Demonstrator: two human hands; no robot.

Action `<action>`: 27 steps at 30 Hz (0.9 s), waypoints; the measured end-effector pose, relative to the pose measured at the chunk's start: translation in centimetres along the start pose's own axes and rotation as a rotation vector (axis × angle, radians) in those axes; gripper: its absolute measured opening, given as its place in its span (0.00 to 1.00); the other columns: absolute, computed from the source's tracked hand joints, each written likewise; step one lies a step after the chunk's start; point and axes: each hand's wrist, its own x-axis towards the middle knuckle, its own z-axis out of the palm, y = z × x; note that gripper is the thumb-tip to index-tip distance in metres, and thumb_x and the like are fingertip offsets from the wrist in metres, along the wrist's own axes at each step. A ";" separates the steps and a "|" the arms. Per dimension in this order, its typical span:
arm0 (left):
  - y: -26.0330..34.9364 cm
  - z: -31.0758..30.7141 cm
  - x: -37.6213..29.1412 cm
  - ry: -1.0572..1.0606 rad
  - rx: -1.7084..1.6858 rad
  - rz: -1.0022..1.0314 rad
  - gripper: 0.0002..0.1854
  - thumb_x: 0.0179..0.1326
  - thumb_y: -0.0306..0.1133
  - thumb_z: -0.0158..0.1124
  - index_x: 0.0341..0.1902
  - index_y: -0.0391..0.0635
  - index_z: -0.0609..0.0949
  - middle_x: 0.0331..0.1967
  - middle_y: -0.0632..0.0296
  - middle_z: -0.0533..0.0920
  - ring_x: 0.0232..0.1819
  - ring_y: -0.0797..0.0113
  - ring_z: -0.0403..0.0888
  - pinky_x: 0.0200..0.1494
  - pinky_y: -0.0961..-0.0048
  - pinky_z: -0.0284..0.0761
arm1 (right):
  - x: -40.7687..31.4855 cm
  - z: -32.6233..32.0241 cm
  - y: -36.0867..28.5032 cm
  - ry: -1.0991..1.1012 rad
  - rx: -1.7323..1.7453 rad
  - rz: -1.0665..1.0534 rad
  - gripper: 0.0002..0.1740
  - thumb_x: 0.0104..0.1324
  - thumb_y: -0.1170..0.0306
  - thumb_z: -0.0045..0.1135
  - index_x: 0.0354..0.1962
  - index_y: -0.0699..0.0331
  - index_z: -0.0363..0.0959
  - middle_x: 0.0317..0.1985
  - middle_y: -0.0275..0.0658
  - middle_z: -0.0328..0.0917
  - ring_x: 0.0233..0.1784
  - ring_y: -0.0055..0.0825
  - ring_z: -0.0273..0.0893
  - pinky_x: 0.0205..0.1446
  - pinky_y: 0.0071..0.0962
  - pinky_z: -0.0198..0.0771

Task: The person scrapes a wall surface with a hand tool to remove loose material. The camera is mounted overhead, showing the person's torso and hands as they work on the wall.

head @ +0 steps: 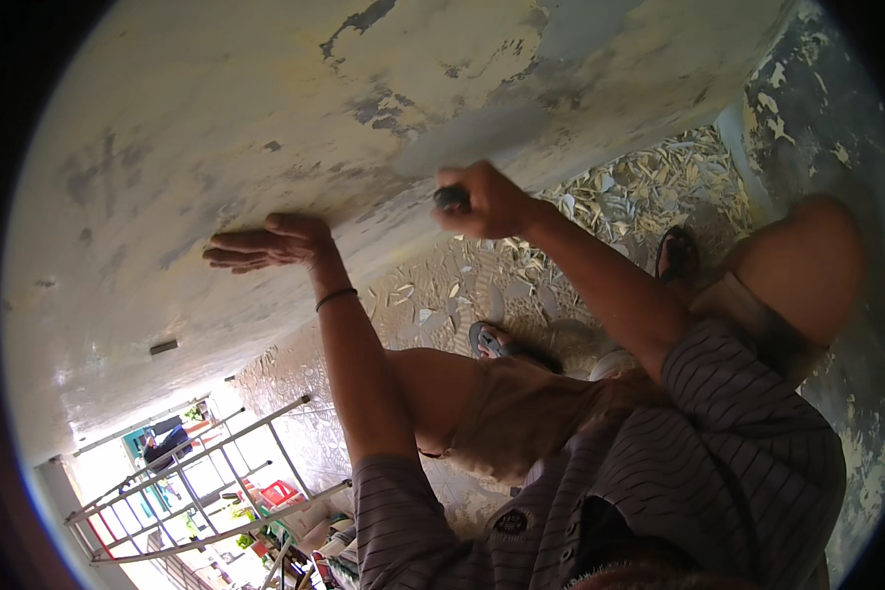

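Note:
My left hand (269, 242) rests flat on the pale, peeling painted wall (214, 169), its fingers stretched out and no object in it. A dark band circles that wrist. Close by to the right, my right hand (487, 200) is curled around the dark, rounded handle (451, 198) of a hand tool, held near the wall. The tool's working end cannot be made out. Above this fist a smooth grey patch (479, 136) shows on the wall; its edges look blurred. Dark flaked spots (383, 107) mark the paint around it.
Paint chips (656, 181) litter the patterned floor (479, 295), thickest in the corner. A second peeling wall (818, 96) stands close on my right. My sandalled feet (490, 341) are below. At lower left are a metal ladder (192, 479), a red crate (279, 493) and a person (169, 446) farther off.

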 end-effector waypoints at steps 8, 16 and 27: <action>8.5 2.0 -5.7 -0.126 -0.164 0.769 0.39 0.77 0.60 0.51 0.86 0.58 0.62 0.89 0.55 0.47 0.90 0.48 0.33 0.82 0.27 0.16 | -1.0 -2.9 -3.8 -0.341 -0.562 0.249 0.36 0.70 0.38 0.64 0.44 0.68 0.81 0.33 0.51 0.85 0.41 0.49 0.86 0.53 0.46 0.77; 15.3 0.0 -10.5 -0.620 -0.084 0.883 0.41 0.76 0.49 0.58 0.88 0.54 0.56 0.88 0.59 0.54 0.88 0.49 0.51 0.81 0.23 0.32 | -4.3 -20.9 -16.4 0.366 -1.150 0.053 0.39 0.67 0.30 0.64 0.27 0.61 0.74 0.25 0.36 0.73 0.32 0.34 0.76 0.43 0.43 0.71; 18.7 -6.0 -11.9 -0.937 -0.051 0.815 0.51 0.69 0.40 0.68 0.88 0.46 0.49 0.90 0.57 0.45 0.90 0.52 0.41 0.85 0.30 0.34 | -11.4 -28.9 -19.1 0.478 -0.264 0.353 0.26 0.65 0.49 0.76 0.29 0.66 0.83 0.35 0.46 0.86 0.30 0.29 0.88 0.34 0.26 0.81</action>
